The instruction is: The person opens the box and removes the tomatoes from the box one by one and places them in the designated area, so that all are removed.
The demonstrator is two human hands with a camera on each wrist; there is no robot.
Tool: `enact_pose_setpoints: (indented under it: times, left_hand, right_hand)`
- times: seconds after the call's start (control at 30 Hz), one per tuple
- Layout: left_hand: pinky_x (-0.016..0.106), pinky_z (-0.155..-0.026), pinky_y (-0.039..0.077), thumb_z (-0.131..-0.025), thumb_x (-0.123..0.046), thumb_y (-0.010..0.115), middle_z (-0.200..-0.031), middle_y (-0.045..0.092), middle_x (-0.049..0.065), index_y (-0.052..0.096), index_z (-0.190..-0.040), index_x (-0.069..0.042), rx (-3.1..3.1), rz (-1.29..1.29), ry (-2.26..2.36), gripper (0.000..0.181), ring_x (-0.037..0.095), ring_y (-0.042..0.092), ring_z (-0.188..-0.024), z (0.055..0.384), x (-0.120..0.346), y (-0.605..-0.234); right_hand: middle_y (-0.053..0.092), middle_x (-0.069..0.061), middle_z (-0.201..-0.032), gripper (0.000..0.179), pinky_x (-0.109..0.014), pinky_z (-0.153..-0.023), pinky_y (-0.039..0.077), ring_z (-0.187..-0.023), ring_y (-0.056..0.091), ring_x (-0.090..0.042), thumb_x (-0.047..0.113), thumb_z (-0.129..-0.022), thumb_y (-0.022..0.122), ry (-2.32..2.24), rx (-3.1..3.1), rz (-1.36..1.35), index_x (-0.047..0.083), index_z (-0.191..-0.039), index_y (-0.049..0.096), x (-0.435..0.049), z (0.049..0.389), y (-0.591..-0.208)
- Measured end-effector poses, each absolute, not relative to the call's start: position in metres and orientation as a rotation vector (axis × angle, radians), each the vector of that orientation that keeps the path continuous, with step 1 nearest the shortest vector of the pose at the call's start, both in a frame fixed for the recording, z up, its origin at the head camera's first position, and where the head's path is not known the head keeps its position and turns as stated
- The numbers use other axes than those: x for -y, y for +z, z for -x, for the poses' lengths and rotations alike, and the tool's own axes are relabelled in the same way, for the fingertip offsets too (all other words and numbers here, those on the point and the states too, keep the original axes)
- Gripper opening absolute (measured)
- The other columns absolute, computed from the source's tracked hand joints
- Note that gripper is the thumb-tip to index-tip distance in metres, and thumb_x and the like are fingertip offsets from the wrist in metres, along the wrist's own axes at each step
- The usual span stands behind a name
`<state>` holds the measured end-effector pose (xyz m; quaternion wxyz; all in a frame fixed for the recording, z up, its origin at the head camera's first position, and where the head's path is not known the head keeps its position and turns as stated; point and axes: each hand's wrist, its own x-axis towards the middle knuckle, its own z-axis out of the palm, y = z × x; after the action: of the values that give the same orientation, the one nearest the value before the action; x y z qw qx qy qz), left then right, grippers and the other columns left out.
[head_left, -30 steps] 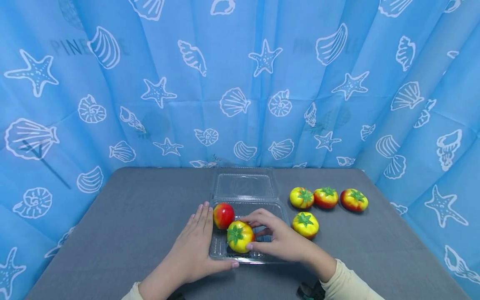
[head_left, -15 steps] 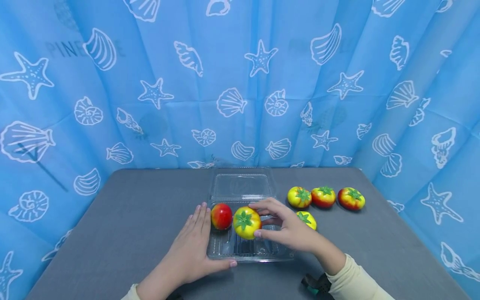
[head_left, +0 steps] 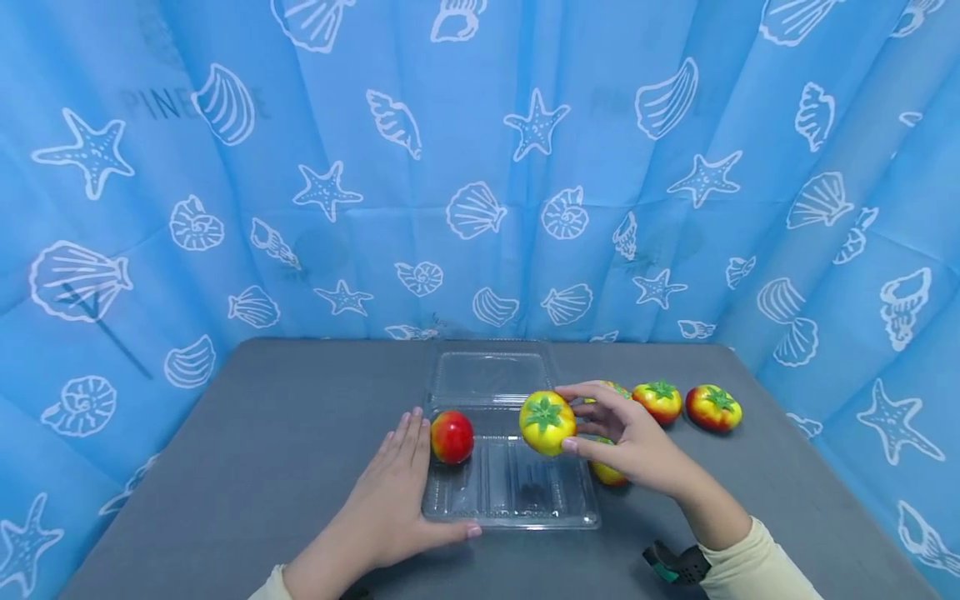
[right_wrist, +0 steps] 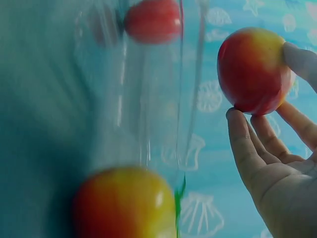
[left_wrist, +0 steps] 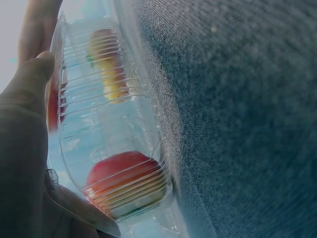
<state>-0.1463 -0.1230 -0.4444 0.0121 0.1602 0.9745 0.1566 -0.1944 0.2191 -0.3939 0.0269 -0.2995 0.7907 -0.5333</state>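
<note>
My right hand (head_left: 641, 442) pinches a yellow-and-red toy tomato (head_left: 547, 423) between thumb and fingertips, its green star-shaped leaf facing the head camera. The right wrist view shows that tomato (right_wrist: 252, 72) from its red side, raised above the clear plastic clamshell box (head_left: 491, 492). Inside the box, at its left end, lies another tomato (head_left: 452, 437), red side up; the left wrist view shows it (left_wrist: 126, 183) through the ribbed wall. Along the box's left side lies my left hand (head_left: 397, 492), fingers straight, thumb stretched along the front edge.
Right of the box, several more tomatoes (head_left: 714, 408) sit on the grey cloth-covered table (head_left: 300, 417), two partly hidden behind my right hand. The box's open lid (head_left: 491, 371) lies back toward the blue shell-print curtain (head_left: 480, 125).
My right hand has lifted the tomato from the front of the box and carried it to the right, over the box's right part. My left hand keeps its place.
</note>
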Motion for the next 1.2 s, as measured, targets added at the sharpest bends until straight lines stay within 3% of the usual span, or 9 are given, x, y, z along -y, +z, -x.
enact_pose_setpoints:
  times: [0.17,0.4,0.67,0.83,1.2]
  left_hand:
    - [0.058,-0.13,0.027,-0.068,-0.101,0.056,-0.179,0.015,0.012,0.023,-0.17,-0.009,-3.039,-0.508,0.505,0.141,0.035,0.014,-0.167,0.146,0.121,-0.444]
    - [0.056,-0.131,0.025,-0.069,-0.101,0.057,-0.18,0.012,0.011,0.021,-0.17,-0.009,-3.05,-0.499,0.478,0.141,0.034,0.011,-0.167,0.147,0.126,-0.442]
    - [0.056,-0.131,0.025,-0.068,-0.105,0.049,-0.18,0.009,0.009,0.018,-0.171,-0.01,-3.044,-0.51,0.468,0.144,0.033,0.011,-0.167,0.148,0.125,-0.446]
    - [0.056,-0.132,0.024,-0.067,-0.106,0.049,-0.18,0.009,0.009,0.019,-0.171,-0.01,-3.04,-0.508,0.461,0.144,0.033,0.01,-0.167,0.148,0.124,-0.445]
    - [0.055,-0.132,0.024,-0.068,-0.105,0.05,-0.181,0.008,0.008,0.018,-0.171,-0.01,-3.034,-0.501,0.453,0.143,0.032,0.01,-0.167,0.148,0.122,-0.444]
  right_hand:
    - [0.056,-0.012,-0.146,0.053,-0.024,-0.096,0.061,-0.117,0.07,-0.013,0.006,-0.097,0.077,-1.646,-2.546,0.825,0.008,-0.146,0.058,-0.249,0.196,-0.397]
    - [0.054,0.01,-0.145,0.053,-0.021,-0.092,0.061,-0.117,0.067,0.0,0.006,-0.101,0.072,-1.669,-2.607,0.68,0.003,-0.15,0.053,-0.286,0.199,-0.397]
    - [0.056,0.018,-0.141,0.052,-0.021,-0.086,0.062,-0.114,0.067,0.003,0.003,-0.102,0.069,-1.621,-2.69,0.606,0.002,-0.152,0.052,-0.326,0.193,-0.409]
    - [0.049,0.024,-0.143,0.055,-0.016,-0.086,0.06,-0.115,0.063,0.011,0.007,-0.103,0.069,-1.553,-2.769,0.505,0.002,-0.154,0.05,-0.349,0.19,-0.416]
    - [0.056,0.029,-0.138,0.052,-0.022,-0.085,0.062,-0.114,0.065,0.008,0.003,-0.102,0.068,-1.497,-2.661,0.534,-0.005,-0.15,0.049,-0.369,0.194,-0.428]
